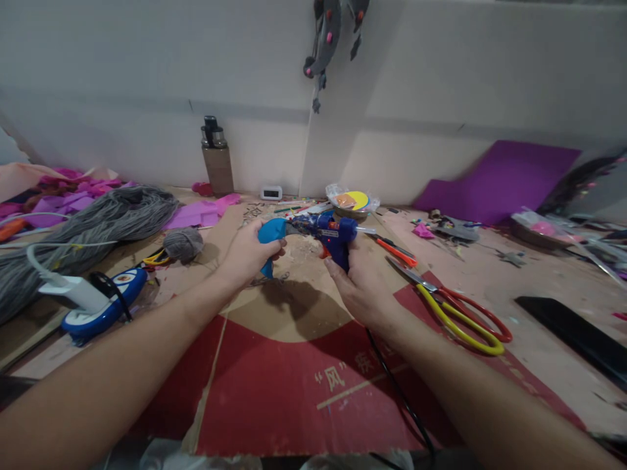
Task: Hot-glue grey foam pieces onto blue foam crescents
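My left hand point(249, 251) pinches a blue piece of felt-like material point(272, 230), held up over the cardboard sheet point(274, 385). Wrapped round the handle of a blue hot glue gun point(337, 243) is my right hand point(365, 281). The gun's nozzle points left, close to the blue piece; whether they touch I cannot tell. A clear glue stick point(366, 230) pokes out of the gun's back end. From beneath my right hand a black cord point(399, 391) runs down over the cardboard's front edge.
Large scissors point(460, 313) with red and yellow handles lie right of my right hand, near a red-orange cutter point(396, 251). A power strip point(105, 307), grey yarn point(112, 215) and a yarn ball point(183, 244) are at left. A black phone-like slab point(573, 333) lies far right.
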`<act>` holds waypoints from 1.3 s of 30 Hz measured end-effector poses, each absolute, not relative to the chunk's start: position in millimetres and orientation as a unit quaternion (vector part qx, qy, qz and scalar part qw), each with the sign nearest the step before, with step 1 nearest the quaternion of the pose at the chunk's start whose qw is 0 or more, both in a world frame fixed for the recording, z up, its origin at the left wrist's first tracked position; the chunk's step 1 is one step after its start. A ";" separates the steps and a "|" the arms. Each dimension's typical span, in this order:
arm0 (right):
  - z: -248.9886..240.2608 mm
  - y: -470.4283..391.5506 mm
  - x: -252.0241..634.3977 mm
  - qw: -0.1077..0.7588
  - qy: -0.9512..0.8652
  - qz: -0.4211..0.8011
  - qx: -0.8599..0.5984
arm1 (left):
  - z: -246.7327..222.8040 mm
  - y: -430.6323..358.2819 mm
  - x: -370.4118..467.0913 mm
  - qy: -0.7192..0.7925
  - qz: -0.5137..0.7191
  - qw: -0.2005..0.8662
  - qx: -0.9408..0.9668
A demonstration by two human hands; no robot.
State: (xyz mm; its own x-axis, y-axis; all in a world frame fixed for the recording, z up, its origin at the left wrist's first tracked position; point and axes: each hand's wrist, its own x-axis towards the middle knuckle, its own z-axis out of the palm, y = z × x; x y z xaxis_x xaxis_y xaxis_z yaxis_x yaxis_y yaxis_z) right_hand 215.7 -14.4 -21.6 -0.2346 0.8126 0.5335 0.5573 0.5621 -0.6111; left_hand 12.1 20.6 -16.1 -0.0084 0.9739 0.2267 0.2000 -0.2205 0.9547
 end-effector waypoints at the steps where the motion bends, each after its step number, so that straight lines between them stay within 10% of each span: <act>1: -21.2 -14.4 215.9 0.432 -0.771 0.145 -0.444 | -16.5 20.6 12.1 0.494 0.508 0.380 0.594; 39: -23.2 -15.1 215.7 0.422 -0.772 0.153 -0.450 | -15.1 20.9 11.7 0.498 0.507 0.365 0.601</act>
